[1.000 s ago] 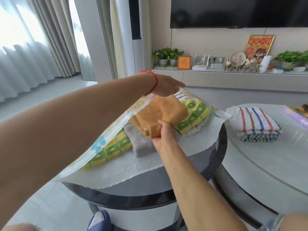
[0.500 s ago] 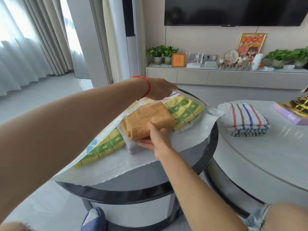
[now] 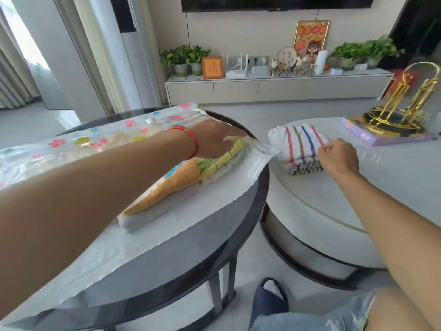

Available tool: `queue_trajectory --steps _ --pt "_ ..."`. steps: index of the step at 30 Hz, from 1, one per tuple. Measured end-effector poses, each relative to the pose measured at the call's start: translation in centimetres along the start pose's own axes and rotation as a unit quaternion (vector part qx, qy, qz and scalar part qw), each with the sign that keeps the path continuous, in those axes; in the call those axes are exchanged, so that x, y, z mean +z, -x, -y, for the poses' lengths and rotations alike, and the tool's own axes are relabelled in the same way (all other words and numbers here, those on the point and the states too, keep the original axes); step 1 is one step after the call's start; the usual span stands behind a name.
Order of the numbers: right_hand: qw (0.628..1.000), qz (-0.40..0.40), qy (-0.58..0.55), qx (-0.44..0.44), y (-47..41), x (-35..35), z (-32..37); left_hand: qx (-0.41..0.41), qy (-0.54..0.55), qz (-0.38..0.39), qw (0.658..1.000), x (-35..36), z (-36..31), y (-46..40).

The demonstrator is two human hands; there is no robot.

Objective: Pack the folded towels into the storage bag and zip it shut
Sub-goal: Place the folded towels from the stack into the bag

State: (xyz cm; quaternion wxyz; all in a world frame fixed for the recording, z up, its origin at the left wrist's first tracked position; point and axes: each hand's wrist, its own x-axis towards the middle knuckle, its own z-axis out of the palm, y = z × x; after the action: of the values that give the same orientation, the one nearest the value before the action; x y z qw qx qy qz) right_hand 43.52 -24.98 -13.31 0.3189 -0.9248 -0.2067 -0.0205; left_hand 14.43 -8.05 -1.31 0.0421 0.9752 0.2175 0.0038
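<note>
We see the storage bag (image 3: pixel 100 139), clear with a flower print, lying across the dark round worktop (image 3: pixel 205 244) with an orange towel (image 3: pixel 167 185), a yellow-green checked towel (image 3: pixel 222 158) and a grey towel (image 3: pixel 133 222) tucked in its mouth. Our left hand (image 3: pixel 214 139) lies on the bag's top layer, fingers straight. Our right hand (image 3: pixel 338 157), fingers curled, touches the stack of striped towels (image 3: pixel 298 146) on the pale round worktop (image 3: pixel 334 199) beside it; whether it grips them yet we cannot tell.
</note>
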Motion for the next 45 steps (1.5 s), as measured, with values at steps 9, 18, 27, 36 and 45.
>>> queue_trajectory --steps 9,18,27,36,45 --pt "0.994 0.065 0.039 0.079 -8.8 2.7 0.1 0.013 0.021 0.008 1.0 0.8 -0.5 -2.0" --pt "0.84 0.328 -0.396 0.171 -6.7 -1.9 2.1 -0.061 -0.023 -0.044 0.997 0.0 0.1 0.3" --pt "0.71 0.349 -0.597 0.133 6.0 -7.9 0.3 -0.231 -0.105 -0.049 0.966 0.9 4.1 8.2" --pt "0.633 0.554 -0.534 0.081 21.3 -8.1 6.1 -0.265 -0.059 -0.033 0.962 0.3 8.6 15.3" --pt "0.445 0.65 -0.611 0.076 33.8 3.7 20.0 -0.219 -0.102 -0.148 0.959 -4.5 12.1 19.3"
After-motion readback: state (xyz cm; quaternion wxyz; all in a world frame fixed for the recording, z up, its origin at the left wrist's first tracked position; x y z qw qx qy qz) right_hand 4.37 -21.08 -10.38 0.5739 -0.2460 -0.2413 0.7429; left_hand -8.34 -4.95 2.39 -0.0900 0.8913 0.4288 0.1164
